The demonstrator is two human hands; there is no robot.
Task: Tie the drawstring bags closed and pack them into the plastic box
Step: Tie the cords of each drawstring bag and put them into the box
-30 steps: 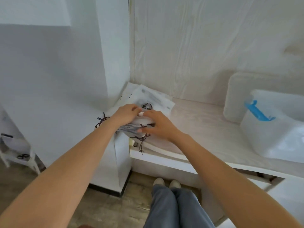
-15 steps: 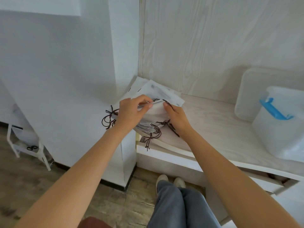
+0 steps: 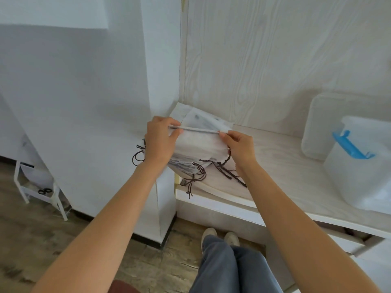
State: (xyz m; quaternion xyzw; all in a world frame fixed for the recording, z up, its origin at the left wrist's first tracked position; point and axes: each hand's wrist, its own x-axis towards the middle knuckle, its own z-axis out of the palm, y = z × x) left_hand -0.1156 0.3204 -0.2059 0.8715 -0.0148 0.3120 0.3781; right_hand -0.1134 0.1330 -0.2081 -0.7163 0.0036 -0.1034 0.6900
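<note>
Centrally, at mid-frame: left hand (image 3: pixel 159 138) and right hand (image 3: pixel 239 147) pinching opposite ends of the top edge of a white drawstring bag (image 3: pixel 198 142), thumb and fingers closed on the fabric at each corner. Edge stretched taut, long axis running left to right between the two grips, tilting slightly down toward the right. Beneath it, a stack of similar bags (image 3: pixel 190 166) on the pale wooden shelf (image 3: pixel 275 166), dark cords (image 3: pixel 224 168) trailing off the front. At the right edge, well apart, the translucent plastic box (image 3: pixel 359 174) with a blue latch (image 3: pixel 351 145); right hand nearer, so probably a rightward carry after tying.
</note>
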